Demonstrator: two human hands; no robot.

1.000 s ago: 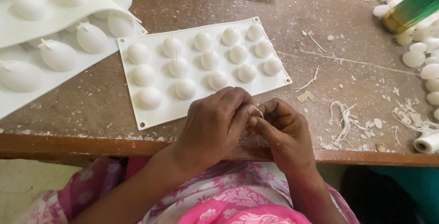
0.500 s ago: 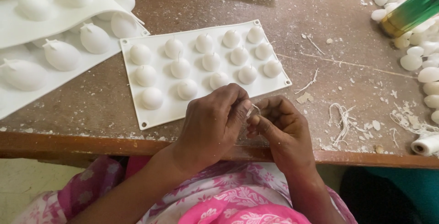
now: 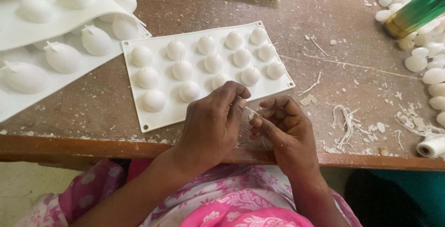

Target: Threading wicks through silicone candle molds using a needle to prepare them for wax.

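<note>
A thin white wick (image 3: 252, 112) runs between the 2 hands at the table edge (image 3: 92, 146). The left hand (image 3: 211, 125) pinches one end between thumb and forefinger; the right hand (image 3: 282, 127) has its fingers together on the other end, though the wick is too fine to see clearly there. Just beyond lies a white, soft-looking mould (image 3: 206, 69) with 14 smooth domes; several show a short wick tip, and those nearest the hands seem to lack one, so some threading is probably left. Bigger moulds (image 3: 51, 46) lie to the left (one curling up). Wax scraps (image 3: 345, 120), loose white pieces (image 3: 426, 55) and a thread spool (image 3: 431, 147) dot the scuffed wooden top.
</note>
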